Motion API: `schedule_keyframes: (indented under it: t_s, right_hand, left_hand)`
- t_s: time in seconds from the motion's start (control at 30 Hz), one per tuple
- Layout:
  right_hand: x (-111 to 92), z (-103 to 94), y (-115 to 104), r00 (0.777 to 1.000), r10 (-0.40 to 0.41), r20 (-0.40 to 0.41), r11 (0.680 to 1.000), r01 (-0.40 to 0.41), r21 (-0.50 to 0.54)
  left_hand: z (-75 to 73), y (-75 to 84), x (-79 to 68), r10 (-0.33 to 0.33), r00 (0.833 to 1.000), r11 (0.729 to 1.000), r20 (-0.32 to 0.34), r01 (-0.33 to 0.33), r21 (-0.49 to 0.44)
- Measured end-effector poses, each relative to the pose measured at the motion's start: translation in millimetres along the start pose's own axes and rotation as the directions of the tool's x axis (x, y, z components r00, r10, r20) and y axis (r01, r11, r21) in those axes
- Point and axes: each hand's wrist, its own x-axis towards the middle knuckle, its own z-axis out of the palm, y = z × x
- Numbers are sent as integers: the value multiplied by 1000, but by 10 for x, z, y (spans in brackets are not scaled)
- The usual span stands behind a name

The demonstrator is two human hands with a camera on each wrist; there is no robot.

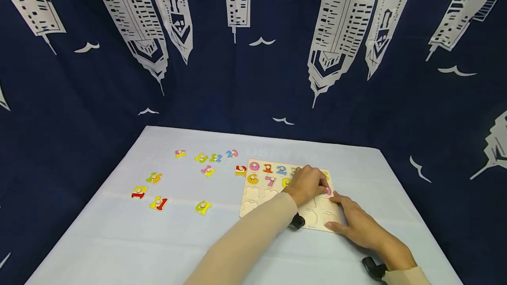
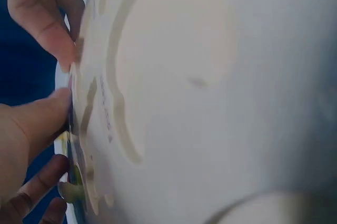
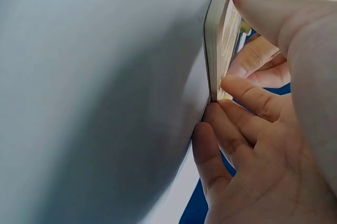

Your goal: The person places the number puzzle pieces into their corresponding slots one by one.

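A wooden number puzzle board [image 1: 261,202] lies on the white table, with bright number pieces in its two far rows and bare recesses in the nearer ones. My left hand [image 1: 306,184] reaches over it from the left and pinches a pink number piece [image 1: 328,191] at the right-hand side, its fingers hiding part of the piece. Resting along the board's right edge is my right hand [image 1: 358,223], thumb on the near right corner and fingers spread. The right wrist view shows those fingertips [image 3: 213,116] against the board's edge [image 3: 212,50].
Several loose number pieces lie left of the board, among them a red-and-yellow 11 [image 1: 159,203] and a blue-and-pink 20 [image 1: 232,154]. A red-and-yellow piece [image 1: 240,170] sits right at the board's left edge. Dark blue cloth [image 1: 237,87] printed with buildings hangs behind the table [image 1: 119,241].
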Motion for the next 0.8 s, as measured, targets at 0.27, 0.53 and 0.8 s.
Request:
schedule_keyframes:
  t_s: [0.27, 0.53, 0.8]
  right_hand:
    - [-23, 6, 18, 1000, 6, 1, 1000, -6, 9]
    - [17, -12, 4, 1000, 12, 20, 999, -12, 42]
    - [11, -24, -3, 999, 47, 28, 999, -48, 26]
  left_hand:
    - [-47, 6, -50, 36, 999, 999, 40, -36, 9]
    - [-314, -202, -222, 146, 974, 989, 173, -139, -51]
    - [-646, -639, -434, 133, 985, 985, 106, -119, -126]
